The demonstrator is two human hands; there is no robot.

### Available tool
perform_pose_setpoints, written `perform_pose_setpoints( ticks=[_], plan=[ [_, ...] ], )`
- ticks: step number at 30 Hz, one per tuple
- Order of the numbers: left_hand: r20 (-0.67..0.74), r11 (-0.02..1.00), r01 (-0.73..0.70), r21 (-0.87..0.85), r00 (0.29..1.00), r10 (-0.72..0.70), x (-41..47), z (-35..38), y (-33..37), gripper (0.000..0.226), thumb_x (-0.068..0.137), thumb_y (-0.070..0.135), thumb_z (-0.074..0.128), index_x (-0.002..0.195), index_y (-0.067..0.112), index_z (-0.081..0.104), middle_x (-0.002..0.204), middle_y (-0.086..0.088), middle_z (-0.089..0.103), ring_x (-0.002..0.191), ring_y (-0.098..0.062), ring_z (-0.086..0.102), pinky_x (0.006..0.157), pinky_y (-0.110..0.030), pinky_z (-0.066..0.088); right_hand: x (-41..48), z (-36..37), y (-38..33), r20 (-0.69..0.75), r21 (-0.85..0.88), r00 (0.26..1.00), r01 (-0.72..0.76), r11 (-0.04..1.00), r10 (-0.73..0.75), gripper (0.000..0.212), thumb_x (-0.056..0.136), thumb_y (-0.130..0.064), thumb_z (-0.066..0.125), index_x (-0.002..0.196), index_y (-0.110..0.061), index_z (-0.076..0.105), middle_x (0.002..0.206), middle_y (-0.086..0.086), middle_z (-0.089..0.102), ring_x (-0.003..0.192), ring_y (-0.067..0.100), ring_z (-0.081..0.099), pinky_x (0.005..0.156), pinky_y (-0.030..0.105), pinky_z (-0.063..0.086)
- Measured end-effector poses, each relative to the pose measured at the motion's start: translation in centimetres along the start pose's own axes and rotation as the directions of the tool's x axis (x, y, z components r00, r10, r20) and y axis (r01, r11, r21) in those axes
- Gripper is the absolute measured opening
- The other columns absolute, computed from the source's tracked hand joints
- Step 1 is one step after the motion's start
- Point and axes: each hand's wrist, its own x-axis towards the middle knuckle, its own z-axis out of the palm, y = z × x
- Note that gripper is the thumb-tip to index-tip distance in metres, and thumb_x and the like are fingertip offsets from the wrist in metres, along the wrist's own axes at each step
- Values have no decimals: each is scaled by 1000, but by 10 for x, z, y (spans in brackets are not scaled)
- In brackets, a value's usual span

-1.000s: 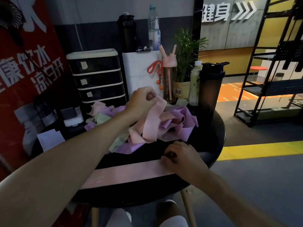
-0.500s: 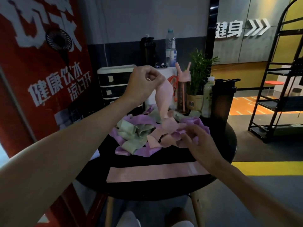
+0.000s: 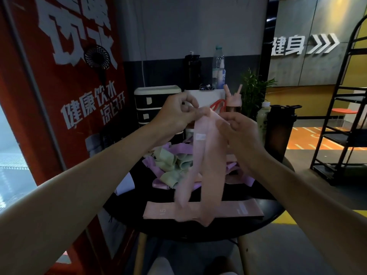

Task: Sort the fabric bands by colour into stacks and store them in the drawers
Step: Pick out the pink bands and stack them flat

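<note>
Pink band (image 3: 206, 165) hung over the bench (image 3: 228, 229), its top pinched by left hand (image 3: 176, 114) and right hand (image 3: 240, 133). Tail hung just over the flat band (image 3: 238, 210). Risk: twisted loop could drag that band askew when lowered.

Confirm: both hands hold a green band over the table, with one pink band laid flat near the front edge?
No: the head view shows the held band is pink, not green. Left hand and right hand hold it; the rest stands.
</note>
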Motion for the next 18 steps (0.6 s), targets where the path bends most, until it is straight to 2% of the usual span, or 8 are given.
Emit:
perform_pose_setpoints(
  ticks=[3,6,8,10,12,15,17,18],
  plan=[
    [40,994,79,-76,996,-76,-7,-7,-6,8,91,8,68,97,8,63,94,-19,67,87,-24,65,90,-45,54,2,-6,0,20,48,999,-51,998,50,14,96,-18,57,96,-24,69,91,8,71,80,22,66,71,45,58],
    [77,989,99,-112,993,-90,-9,-12,-10,15,95,-3,58,99,9,68,92,-7,73,88,-15,69,89,-36,56,8,-9,4,59,59,996,-72,996,68,19,98,-15,52,94,-19,70,86,3,68,79,15,62,71,37,53],
    [84,983,106,-149,992,-94,-10,-14,-8,18,94,-5,58,103,7,68,96,-8,73,93,-16,69,91,-35,56,12,-8,5,75,95,992,-104,990,97,24,99,-15,48,91,-10,70,79,7,66,73,17,58,67,31,48],
    [83,976,105,-191,992,-90,-11,-15,-5,19,93,-4,59,106,6,68,101,-11,73,96,-19,70,92,-36,57,12,-7,1,164,196,969,-214,957,183,33,103,-21,43,89,-5,68,61,4,61,55,13,54,54,24,44],
    [71,970,100,-222,994,-86,-11,-16,-2,18,93,-2,60,108,6,67,99,-11,74,94,-19,71,90,-34,58,11,-6,-3,259,224,927,-331,917,271,42,104,-33,40,91,-4,68,54,2,52,47,12,47,48,25,39],
    [68,973,80,-217,995,-67,-13,-14,3,18,93,-1,61,109,7,66,93,-10,73,89,-18,71,88,-33,57,11,-12,-5,354,130,895,-335,933,272,51,97,-53,44,98,-10,71,63,3,60,56,13,58,55,28,46],
    [67,982,53,-182,997,-42,-14,-13,5,19,93,-2,61,109,7,67,93,-10,72,90,-18,70,87,-32,57,10,-15,-3,402,60,895,-239,969,195,43,88,-58,57,103,-20,70,85,4,71,78,20,69,71,36,56],
    [67,986,45,-162,997,-34,-14,-13,5,19,93,-2,60,108,7,67,95,-10,71,92,-18,69,89,-33,56,10,-17,-2,400,2,905,-160,987,146,36,84,-56,66,104,-26,69,90,4,69,80,22,67,73,40,54]
  ],
)
